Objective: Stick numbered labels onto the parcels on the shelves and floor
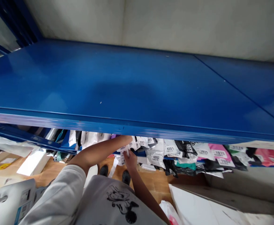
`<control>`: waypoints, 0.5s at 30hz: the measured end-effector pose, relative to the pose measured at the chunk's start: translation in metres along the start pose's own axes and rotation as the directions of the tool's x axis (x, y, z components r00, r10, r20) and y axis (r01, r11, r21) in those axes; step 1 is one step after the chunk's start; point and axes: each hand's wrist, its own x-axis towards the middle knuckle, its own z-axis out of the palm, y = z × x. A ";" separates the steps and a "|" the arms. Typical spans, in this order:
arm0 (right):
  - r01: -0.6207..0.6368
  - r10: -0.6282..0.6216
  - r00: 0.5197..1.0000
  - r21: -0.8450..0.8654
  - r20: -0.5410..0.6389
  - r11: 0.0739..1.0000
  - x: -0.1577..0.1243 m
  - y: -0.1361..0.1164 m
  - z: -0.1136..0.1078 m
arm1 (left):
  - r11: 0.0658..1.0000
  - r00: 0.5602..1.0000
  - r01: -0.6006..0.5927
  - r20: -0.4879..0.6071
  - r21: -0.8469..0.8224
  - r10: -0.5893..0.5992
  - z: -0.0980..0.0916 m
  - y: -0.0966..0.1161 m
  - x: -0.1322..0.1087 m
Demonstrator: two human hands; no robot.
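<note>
Beneath the blue shelf (127, 93), the right hand (130, 160) pinches a white label (124, 151) beside bagged parcels (156, 152), the left hand (127, 139)'s grip I can't make out, and a hard tug could tear that label.

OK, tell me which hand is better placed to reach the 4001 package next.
Likely the right hand: its forearm is closer to the 4001 package, though it seems to hold a white label.

Solid blue on the shelf (127, 87); below it, white with black digits on the label (122, 150), pink on a packet (223, 157); in front of it, black cartoon print on pale-grey shirt (104, 203).
</note>
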 end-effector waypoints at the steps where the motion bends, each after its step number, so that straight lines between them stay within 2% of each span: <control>1: -0.009 0.009 1.000 0.004 -0.005 1.000 -0.002 0.002 -0.001 | 1.000 0.999 0.021 0.045 0.014 -0.021 0.002 -0.001 0.002; 5: -0.040 0.040 0.999 0.030 -0.013 0.999 -0.014 0.011 -0.008 | 0.996 0.984 0.076 0.156 0.043 -0.082 0.001 -0.004 0.004; 8: 0.013 -0.021 0.996 0.092 0.089 0.996 -0.026 0.015 -0.017 | 0.995 0.988 0.097 0.120 0.022 -0.099 -0.008 -0.003 -0.010; 11: 0.076 -0.105 0.981 0.176 0.162 0.981 -0.040 0.014 -0.029 | 0.993 0.992 0.119 -0.042 -0.020 -0.120 -0.010 0.005 -0.042; 13: 0.096 -0.143 0.974 0.251 0.177 0.963 -0.048 0.009 -0.038 | 0.982 0.959 0.141 -0.229 -0.123 -0.166 -0.001 0.015 -0.069; 14: 0.082 -0.140 0.974 0.302 0.175 0.950 -0.050 0.005 -0.043 | 0.948 0.892 0.119 -0.387 -0.296 -0.233 0.007 0.020 -0.081; 15: 0.055 -0.120 0.979 0.356 0.164 0.933 -0.051 0.000 -0.048 | 0.874 0.816 0.046 -0.487 -0.484 -0.312 0.017 0.025 -0.092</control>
